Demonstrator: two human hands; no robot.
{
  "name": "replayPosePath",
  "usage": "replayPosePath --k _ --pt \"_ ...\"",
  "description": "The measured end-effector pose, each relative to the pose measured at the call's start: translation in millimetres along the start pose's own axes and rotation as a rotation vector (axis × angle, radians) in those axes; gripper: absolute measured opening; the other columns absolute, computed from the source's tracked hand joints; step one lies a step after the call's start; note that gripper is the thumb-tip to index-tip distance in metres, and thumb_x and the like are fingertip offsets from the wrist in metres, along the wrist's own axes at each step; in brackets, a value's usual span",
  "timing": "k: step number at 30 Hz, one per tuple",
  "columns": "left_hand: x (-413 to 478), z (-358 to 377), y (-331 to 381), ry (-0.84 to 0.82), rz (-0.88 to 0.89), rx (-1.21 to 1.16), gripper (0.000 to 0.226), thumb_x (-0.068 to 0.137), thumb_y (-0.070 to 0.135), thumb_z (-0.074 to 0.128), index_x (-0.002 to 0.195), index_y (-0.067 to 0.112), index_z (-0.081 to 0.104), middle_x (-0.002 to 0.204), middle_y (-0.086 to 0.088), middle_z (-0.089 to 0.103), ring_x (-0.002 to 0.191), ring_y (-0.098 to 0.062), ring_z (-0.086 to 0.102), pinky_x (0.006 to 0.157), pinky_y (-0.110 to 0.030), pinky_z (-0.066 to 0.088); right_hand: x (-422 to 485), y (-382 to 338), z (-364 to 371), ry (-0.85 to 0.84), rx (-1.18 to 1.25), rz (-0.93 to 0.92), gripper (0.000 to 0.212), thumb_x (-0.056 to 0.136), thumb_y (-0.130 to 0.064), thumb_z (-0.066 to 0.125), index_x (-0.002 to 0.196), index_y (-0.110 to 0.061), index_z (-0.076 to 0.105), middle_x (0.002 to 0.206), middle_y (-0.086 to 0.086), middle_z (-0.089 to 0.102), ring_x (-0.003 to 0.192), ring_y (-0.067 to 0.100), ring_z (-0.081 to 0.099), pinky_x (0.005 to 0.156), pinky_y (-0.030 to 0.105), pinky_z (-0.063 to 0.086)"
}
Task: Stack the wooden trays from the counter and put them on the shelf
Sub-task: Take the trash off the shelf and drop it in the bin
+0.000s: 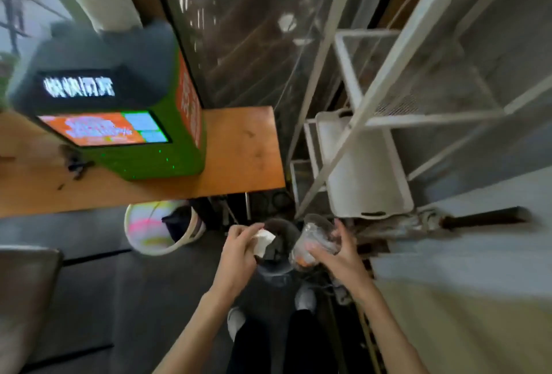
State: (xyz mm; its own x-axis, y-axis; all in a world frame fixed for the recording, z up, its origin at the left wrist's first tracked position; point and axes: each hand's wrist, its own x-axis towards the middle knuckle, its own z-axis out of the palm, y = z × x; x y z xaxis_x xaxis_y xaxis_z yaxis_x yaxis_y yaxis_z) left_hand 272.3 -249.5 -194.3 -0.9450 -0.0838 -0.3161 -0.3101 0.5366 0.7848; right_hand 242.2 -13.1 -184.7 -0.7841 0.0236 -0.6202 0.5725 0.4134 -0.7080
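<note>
You are gripping clear plastic cup in right hand, fingers curled round it; left hand pinching white napkin over dark bin. No wooden trays showing; white tray lying on lower rack shelf, near edge overhanging. Tray looking stiff, light (judging); take end handles. Green kiosk sitting at counter back edge, screen text blurring, unreadable.

Wooden counter: green kiosk machine near right end, far edge. White metal shelf rack: white tray on lower tier.
</note>
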Motion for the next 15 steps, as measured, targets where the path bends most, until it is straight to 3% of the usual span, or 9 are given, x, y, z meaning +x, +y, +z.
replayPosePath --k 4,6,10,15 --pt "24.5 28.4 -80.7 0.115 -0.049 -0.051 0.039 0.094 0.003 0.058 0.129 0.021 0.061 0.110 0.004 0.053 0.096 0.013 0.050 0.084 0.000 0.035 56.0 68.9 51.5 -0.019 0.238 0.137 0.110 0.066 -0.035 0.089 0.153 -0.034 0.021 0.134 -0.007 0.053 0.120 0.017 0.057 0.102 0.042 0.049" --pt "36.0 54.5 -122.9 0.147 -0.095 -0.070 0.034 0.092 0.004 0.061 0.121 0.023 0.059 0.110 0.006 0.056 0.099 0.009 0.052 0.083 -0.005 0.040 89.7 110.1 73.8 -0.013 0.404 0.228 0.106 0.061 -0.036 0.090 0.150 -0.022 0.033 0.136 0.003 0.057 0.118 0.024 0.062 0.103 0.048 0.050" --pt "59.2 122.6 -205.8 0.077 -0.188 -0.006 0.028 0.090 0.005 0.061 0.102 0.029 0.054 0.102 0.006 0.052 0.091 -0.007 0.054 0.073 -0.015 0.040 160.4 193.2 115.9 -0.047 0.639 0.368 0.057 0.076 -0.023 0.078 0.124 0.001 0.060 0.123 0.021 0.068 0.114 0.033 0.066 0.102 0.049 0.050" --pt "96.3 201.3 -290.0 0.072 -0.383 0.006 0.025 0.092 0.006 0.059 0.112 0.019 0.056 0.111 0.002 0.048 0.094 -0.018 0.055 0.081 -0.033 0.047 244.5 265.3 160.4 -0.038 0.624 0.439 0.054 0.080 -0.017 0.079 0.128 -0.007 0.057 0.118 0.015 0.070 0.102 0.024 0.072 0.078 0.034 0.060"
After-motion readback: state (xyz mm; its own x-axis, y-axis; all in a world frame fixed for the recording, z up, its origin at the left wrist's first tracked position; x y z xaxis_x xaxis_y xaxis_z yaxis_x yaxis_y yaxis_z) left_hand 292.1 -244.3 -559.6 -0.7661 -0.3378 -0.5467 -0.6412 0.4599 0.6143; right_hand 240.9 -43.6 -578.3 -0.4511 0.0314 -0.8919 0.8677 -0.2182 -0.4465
